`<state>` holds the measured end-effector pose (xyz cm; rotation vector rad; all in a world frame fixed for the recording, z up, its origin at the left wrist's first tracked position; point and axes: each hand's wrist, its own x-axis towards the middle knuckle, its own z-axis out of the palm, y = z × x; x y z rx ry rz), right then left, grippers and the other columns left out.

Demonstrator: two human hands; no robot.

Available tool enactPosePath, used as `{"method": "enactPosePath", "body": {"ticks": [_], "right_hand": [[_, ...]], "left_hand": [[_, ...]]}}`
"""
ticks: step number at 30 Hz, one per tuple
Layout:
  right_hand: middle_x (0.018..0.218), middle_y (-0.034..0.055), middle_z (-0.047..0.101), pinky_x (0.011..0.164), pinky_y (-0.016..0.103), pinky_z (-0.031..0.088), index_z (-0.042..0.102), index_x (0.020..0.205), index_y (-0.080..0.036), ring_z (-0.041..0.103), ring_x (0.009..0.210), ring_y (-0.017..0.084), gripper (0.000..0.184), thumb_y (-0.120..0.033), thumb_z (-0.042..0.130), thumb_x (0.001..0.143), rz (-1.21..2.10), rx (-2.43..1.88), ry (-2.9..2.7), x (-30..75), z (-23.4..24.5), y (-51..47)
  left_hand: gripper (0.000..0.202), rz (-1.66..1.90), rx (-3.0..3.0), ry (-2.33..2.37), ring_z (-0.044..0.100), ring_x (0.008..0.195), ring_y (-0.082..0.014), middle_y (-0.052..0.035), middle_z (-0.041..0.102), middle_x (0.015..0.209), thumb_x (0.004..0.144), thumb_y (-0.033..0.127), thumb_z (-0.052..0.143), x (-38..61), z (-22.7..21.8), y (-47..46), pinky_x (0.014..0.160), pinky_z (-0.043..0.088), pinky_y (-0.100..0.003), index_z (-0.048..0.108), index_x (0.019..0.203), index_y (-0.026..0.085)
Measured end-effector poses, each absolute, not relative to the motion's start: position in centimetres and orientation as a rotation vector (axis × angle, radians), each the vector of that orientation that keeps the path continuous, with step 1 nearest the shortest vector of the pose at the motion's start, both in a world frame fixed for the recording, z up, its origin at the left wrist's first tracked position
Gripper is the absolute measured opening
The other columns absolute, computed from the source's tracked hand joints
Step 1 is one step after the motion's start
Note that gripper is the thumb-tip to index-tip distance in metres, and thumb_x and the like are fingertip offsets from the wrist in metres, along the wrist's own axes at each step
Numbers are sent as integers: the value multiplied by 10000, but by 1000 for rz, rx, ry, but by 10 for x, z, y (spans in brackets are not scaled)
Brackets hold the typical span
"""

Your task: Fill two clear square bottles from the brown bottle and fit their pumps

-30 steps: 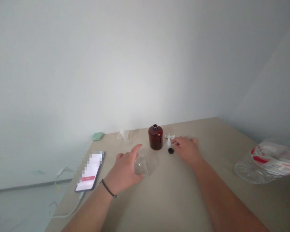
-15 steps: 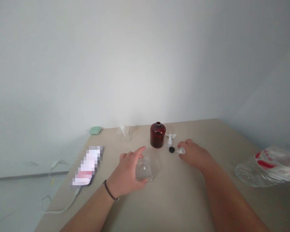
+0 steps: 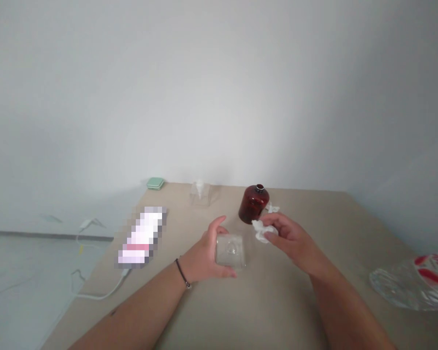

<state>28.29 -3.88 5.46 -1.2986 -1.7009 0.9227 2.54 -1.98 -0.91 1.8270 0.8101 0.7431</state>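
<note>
Curving its thumb and fingers around a clear container (image 3: 230, 250), the left hand (image 3: 204, 256) held it at the middle of the table (image 3: 237, 316); I couldn't tell whether it touched the top. The right hand (image 3: 288, 237) pinched a crumpled white tissue (image 3: 263, 232) near that container, in front of a dark red bottle (image 3: 253, 204). A phone (image 3: 144, 236) lay off to the left, a plastic bottle (image 3: 410, 288) far right.

Bare forearms (image 3: 142, 301), thin black bracelet (image 3: 181, 272) on left wrist (image 3: 188, 266), shiny bead (image 3: 189, 286)
</note>
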Motion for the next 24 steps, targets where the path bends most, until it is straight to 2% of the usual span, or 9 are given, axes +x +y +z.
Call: {"method": "enactPosePath", "body": {"ticks": [3, 8, 11, 15, 17, 20, 22, 24], "right_hand": [[1045, 53, 687, 791, 334, 513, 572, 1170, -231, 649, 918, 205, 329, -324, 583, 855, 1047, -1258, -1756, 251, 52, -41], [1020, 30, 706, 795, 321, 495, 609, 1134, -234, 650, 881, 189, 283, -206, 544, 860, 922, -1397, -1961, 225, 68, -37], [1070, 35, 710, 846, 320, 481, 609, 1144, -238, 651, 946, 192, 325, -133, 517, 850, 875, -1353, -2130, 216, 85, -35], [1067, 29, 709, 852, 305, 473, 622, 1090, -241, 648, 947, 182, 324, -75, 459, 863, 788, -1287, -2390, 198, 102, -35], [1026, 50, 705, 828, 318, 478, 629, 1059, -223, 647, 916, 196, 296, -74, 462, 864, 630, -1314, -2529, 189, 104, -36], [945, 96, 695, 771, 349, 487, 639, 1024, -179, 640, 867, 236, 245, -85, 532, 825, 286, -1293, -2743, 182, 101, -40], [936, 106, 695, 778, 357, 488, 642, 996, -168, 631, 880, 244, 221, -80, 560, 810, 110, -1124, -2851, 185, 98, -43], [916, 100, 698, 813, 361, 486, 642, 942, -168, 616, 897, 238, 149, -96, 557, 844, -24, -889, -2893, 192, 94, -46]], "left_hand": [[1278, 751, 1835, 803, 549, 1137, -309, -131, 492, 1256, 558, 384, 903, 27, -6, -20, 1019, 408, -510, 42, 1493, 252], [1230, 756, 1878, 834, 499, 1229, -344, -163, 471, 1329, 562, 428, 891, 27, -5, -19, 1061, 387, -540, 111, 1492, 230], [1185, 809, 1920, 823, 469, 1283, -361, -178, 443, 1404, 557, 439, 883, 27, -3, -19, 1081, 383, -541, 164, 1474, 222], [1028, 857, 1988, 808, 500, 1282, -345, -130, 489, 1409, 600, 380, 851, 27, 4, -20, 1098, 403, -490, 272, 1435, 220], [983, 839, 2032, 844, 463, 1328, -360, -135, 446, 1462, 594, 353, 850, 28, 6, -21, 1135, 373, -480, 332, 1416, 204], [926, 798, 2077, 885, 399, 1376, -405, -138, 344, 1546, 562, 332, 860, 30, 6, -21, 1172, 310, -519, 430, 1374, 218], [948, 774, 2094, 881, 456, 1329, -402, -127, 412, 1504, 560, 351, 860, 30, 6, -22, 1157, 317, -541, 417, 1391, 239], [1069, 751, 2087, 887, 529, 1252, -378, -128, 529, 1393, 558, 382, 864, 31, 7, -23, 1131, 335, -550, 303, 1455, 227]]}}
